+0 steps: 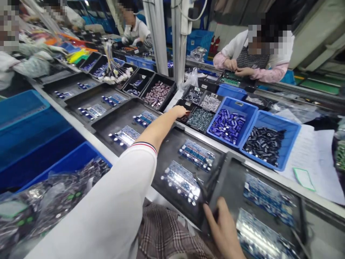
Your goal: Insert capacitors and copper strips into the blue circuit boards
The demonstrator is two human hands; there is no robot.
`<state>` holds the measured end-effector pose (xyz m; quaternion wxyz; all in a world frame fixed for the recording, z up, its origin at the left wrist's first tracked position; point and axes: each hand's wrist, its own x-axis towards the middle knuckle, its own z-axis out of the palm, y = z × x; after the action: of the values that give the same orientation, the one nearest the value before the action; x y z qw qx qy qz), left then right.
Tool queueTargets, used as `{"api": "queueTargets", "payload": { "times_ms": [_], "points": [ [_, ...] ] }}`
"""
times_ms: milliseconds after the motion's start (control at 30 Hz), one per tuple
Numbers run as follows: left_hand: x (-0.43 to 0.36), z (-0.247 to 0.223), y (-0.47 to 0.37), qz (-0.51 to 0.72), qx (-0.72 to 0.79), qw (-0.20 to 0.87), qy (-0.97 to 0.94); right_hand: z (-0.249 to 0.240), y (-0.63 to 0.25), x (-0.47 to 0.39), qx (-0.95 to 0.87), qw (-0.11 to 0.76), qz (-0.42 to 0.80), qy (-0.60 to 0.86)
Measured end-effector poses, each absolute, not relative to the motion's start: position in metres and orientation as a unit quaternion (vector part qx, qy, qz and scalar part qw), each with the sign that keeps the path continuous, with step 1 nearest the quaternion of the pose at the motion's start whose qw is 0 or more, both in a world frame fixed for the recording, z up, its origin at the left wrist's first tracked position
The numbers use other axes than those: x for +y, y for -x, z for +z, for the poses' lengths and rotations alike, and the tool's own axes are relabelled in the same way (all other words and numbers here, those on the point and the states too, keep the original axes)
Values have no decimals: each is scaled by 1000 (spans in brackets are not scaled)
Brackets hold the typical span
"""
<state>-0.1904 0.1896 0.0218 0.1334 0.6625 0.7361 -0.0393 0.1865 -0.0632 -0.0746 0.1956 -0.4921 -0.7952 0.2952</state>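
My left hand (180, 111) reaches across to a small black bin (190, 107) of reddish-brown parts. Its fingers are drawn together at the parts; their tips are partly hidden, so what they pinch is unclear. Low in view, my right hand (224, 226) has its fingers on both sides of the near left wall of a black tray (229, 176). In that tray lie two blue circuit boards (266, 198). Another black tray (159, 205) adjoins it on the left, also with two circuit boards (183, 181) carrying round silver-topped parts.
Past the trays stand a blue bin of purple-blue cylindrical capacitors (228, 126), a blue bin of black ones (264, 144) and several small black bins. Papers (315, 158) lie at right. Bagged parts (54, 201) fill a blue crate at left. Co-workers sit across the line.
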Motion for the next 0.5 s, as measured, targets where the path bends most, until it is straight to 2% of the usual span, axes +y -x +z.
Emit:
{"api": "queueTargets", "payload": {
  "times_ms": [133,233,333,400,500],
  "points": [
    [191,33,194,-21,768,129,-627,-60,-123,-56,-824,157,304,451],
    [190,45,196,19,776,114,-620,-45,-84,-42,-830,73,402,379],
    [192,56,201,61,789,104,-602,-34,-67,-21,-822,30,482,303],
    [186,58,199,87,799,104,-586,-30,-73,-8,-813,70,511,269],
    [145,50,175,134,806,143,-559,-26,-97,4,-760,203,522,330]
  ]
}}
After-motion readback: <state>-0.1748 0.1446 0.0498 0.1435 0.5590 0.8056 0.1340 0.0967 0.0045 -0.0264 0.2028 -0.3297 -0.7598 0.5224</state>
